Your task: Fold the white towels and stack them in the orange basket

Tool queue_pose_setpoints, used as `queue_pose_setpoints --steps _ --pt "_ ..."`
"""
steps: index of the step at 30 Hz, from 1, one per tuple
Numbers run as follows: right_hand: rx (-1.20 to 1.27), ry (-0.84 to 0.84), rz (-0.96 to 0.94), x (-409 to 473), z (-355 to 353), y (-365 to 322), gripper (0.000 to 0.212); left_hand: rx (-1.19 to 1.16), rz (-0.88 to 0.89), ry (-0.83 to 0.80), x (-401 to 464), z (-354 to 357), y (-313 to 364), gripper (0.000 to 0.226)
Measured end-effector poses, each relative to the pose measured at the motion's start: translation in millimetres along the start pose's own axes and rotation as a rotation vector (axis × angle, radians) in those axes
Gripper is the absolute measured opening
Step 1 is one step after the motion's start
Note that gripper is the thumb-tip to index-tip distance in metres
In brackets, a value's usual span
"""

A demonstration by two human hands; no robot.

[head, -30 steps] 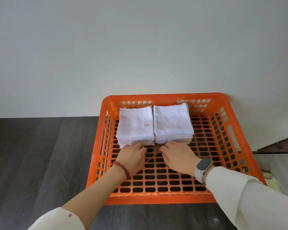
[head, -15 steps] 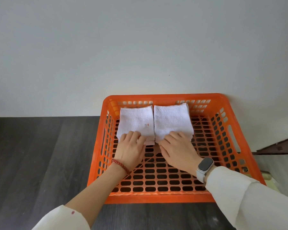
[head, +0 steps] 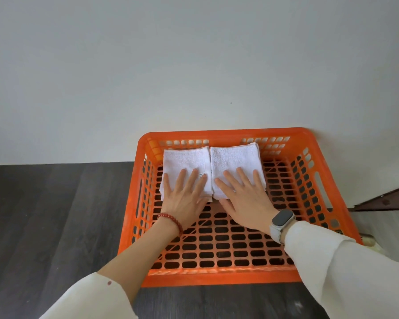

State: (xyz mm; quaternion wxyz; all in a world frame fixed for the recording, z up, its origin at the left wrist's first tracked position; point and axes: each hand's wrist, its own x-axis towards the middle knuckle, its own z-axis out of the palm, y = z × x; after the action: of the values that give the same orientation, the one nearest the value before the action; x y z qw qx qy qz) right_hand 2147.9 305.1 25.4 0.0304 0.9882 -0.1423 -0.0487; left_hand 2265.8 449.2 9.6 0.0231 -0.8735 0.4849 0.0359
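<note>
Towels sit in two folded white stacks, the left stack and the right stack, side by side and touching along their inner edges, at the far end of the orange basket, close against its back wall. The basket rests on a dark wood-grain floor against a pale wall. The left hand lies flat on the left stack and the right hand lies flat on the right stack; each grip is released, fingers straight and spread, palms pressing down with nothing grasped. A red bead bracelet is on the left wrist and a watch on the right. Judged from this layout, the step in hand is the final settling: the stacks are pressed level and squared after placement. The near part of the basket floor holds no towels, and no unfolded towel appears in view, so the task seems near its end, though anything outside the frame cannot be assessed. The next move calls for lifting both palms straight up, without dragging, so the top layers do not shift or unfold.
</note>
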Motion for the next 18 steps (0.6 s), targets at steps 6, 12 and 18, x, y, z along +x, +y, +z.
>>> queue_pose_setpoints --steps 6,12,18 --pt "0.009 0.066 0.063 33 -15 13 0.047 -0.118 -0.082 0.042 31 -23 -13 0.062" --pt "-0.053 -0.013 0.099 46 3 9 0.063 -0.165 -0.174 -0.043 49 -3 -1 0.051" --pt "-0.030 -0.035 0.059 47 8 10 0.069 -0.190 -0.147 -0.050 50 -1 -4 0.053"
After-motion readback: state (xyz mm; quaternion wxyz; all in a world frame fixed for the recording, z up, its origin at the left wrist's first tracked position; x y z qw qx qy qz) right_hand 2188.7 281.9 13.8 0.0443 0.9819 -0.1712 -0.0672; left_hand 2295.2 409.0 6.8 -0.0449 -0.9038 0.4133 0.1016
